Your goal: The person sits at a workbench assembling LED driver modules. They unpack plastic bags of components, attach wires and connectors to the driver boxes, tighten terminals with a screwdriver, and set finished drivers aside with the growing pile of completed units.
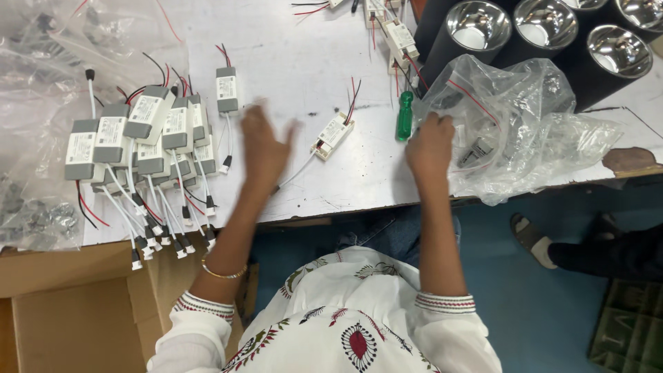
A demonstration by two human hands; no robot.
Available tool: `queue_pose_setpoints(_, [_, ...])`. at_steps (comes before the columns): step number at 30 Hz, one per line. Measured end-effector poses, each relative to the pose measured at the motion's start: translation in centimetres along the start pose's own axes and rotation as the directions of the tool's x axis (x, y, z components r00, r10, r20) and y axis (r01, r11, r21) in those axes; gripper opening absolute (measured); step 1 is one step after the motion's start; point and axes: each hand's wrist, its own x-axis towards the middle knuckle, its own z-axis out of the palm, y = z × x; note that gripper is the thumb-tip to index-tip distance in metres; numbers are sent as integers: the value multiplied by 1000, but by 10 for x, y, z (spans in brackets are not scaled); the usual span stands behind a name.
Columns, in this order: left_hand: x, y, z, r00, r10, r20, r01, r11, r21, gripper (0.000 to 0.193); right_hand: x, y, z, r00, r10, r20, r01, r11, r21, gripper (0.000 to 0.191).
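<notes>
On the white table (304, 62), both bare hands worked over scattered lamp parts. The left hand (264, 146) was blurred, its fingers spread and holding nothing, hovering between the single white driver box (333, 132) near the table's middle and the heap of grey-and-white driver boxes (148, 135) at the person's left. The right hand (429, 146) rested at the edge of a crumpled clear plastic bag (525, 121); whether its grip was pinching the film or only pressing on it could not be told, since the fingers were hidden. A green-handled screwdriver (405, 115) lay just beside that hand, touching the bag's edge.

Several risks showed. The single box's white lead (297, 174) trailed toward the table's near edge, right under the left hand; a quick sweep could likely catch it and drag the box off. The heap's plug-ended leads (162, 221) hung past the edge over an open cardboard carton (76, 318), so a snagged wire might pull several boxes down together. Tugging the bag could roll the screwdriver or spill the small parts inside. Behind the bag stood black lamp housings with shiny reflectors (539, 34), close enough that a hard pull might knock them. Another person's sandalled foot (532, 238) rested on the blue floor nearby, where anything dropped could land.
</notes>
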Motion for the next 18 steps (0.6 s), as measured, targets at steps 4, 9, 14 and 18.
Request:
queue_pose_setpoints(4, [-27,54,18,925,-58,376,93,993,-76,83,7,6,-5,998,27,51,-27,1000,4,34])
queue_pose_setpoints(9, [-29,51,8,950,29,312,49,970,-239,54,13,-11,-31,997,-79,-20,81,984,157,37])
queue_pose_setpoints(14, [-39,20,-19,959,84,270,23,928,-371,56,8,-49,-51,964,-228,137,113,818,563,45])
queue_pose_setpoints(18, [-52,2,-31,982,-30,188,109,900,-423,22,-2,-97,-38,901,-311,303,-67,590,804,48])
